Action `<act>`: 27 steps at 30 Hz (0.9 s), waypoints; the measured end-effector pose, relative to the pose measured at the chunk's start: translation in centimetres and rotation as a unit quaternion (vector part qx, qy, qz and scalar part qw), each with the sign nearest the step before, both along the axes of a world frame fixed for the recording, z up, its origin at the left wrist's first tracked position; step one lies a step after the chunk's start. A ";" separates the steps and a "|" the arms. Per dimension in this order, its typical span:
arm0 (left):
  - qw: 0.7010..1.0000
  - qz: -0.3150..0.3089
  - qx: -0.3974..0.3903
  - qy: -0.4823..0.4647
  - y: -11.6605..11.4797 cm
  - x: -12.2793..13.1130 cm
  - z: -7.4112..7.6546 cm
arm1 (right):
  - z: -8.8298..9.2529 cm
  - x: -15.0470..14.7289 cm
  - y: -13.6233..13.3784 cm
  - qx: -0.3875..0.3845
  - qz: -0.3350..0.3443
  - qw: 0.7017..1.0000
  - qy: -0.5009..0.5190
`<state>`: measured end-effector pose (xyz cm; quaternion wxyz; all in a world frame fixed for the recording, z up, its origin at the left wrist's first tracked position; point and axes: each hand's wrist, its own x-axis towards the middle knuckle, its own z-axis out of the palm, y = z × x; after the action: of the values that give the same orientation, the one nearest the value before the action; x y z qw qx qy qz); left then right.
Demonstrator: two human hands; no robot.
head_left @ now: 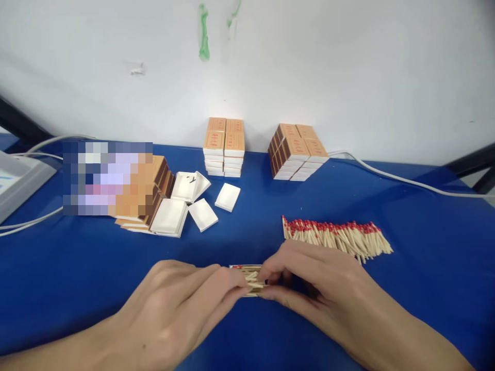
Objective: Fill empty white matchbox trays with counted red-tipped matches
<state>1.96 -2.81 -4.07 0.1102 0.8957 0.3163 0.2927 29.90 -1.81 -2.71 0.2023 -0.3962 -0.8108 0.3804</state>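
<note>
A small white matchbox tray (255,266) with matches (253,280) in it lies between my hands near the middle of the table. Some red heads show at its left end, and a few sticks lie crosswise on top. My left hand (174,304) is closed over the tray's left part, fingertips and thumb pressed together there. At the right end, my right hand (328,288) has thumb and forefinger bent around the stick ends; its other fingers curl beneath the palm. Just beyond the right hand spreads a pile of red-headed matches (340,239). The fingers hide both tray ends.
Several white trays (203,215) lie at left beside stacked matchbox sleeves (157,175), partly pixelated. Two blocks of matchboxes, a left one (224,147) and a right one (297,152), stand by the white wall (348,62). A cable (406,189) crosses the blue table (247,340) at right.
</note>
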 end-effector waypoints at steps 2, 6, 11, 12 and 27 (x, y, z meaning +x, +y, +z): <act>1.000 0.004 -0.016 0.008 -0.1 0.2 -0.1 | -0.1 -0.1 0.0 -0.003 -0.010 1.000 -0.003; 0.999 0.042 -0.017 0.021 -0.2 -0.2 0.0 | -0.1 -0.3 0.3 -0.007 -0.023 0.999 -0.023; 0.989 0.106 -0.098 0.039 0.1 -0.7 0.6 | 0.5 -0.1 0.4 -0.025 -0.020 0.999 -0.034; 0.985 0.115 -0.123 0.028 0.2 -0.7 0.7 | 0.6 0.0 0.4 -0.026 -0.018 0.999 -0.037; 0.918 0.078 -0.381 -0.080 0.5 -0.4 0.1 | 0.3 -0.5 -0.1 -0.029 0.010 0.999 -0.040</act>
<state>1.58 -2.33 -3.96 0.4449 0.7319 0.4631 0.2279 29.39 -1.87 -2.38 0.1545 -0.4085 -0.8108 0.3896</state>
